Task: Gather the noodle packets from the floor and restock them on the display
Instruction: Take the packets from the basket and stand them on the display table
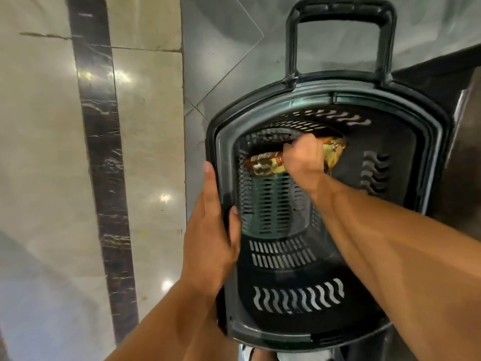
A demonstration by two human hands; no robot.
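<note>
Left hand (208, 238): grips the near-left rim of the basket (432, 131), thumb hooked inside.
Right hand (303, 158): deep inside the basket, clenched around noodle packets (265, 165).
Noodle packets: low in the basket, near its slotted bottom.
Beyond: the basket's handle (341, 11), over the tiled floor (39, 126).

Black slotted basket (325, 259), brown-and-gold noodle packets (265, 165), glossy beige marble floor (39, 126) with black veined stripe (104, 152)
</note>
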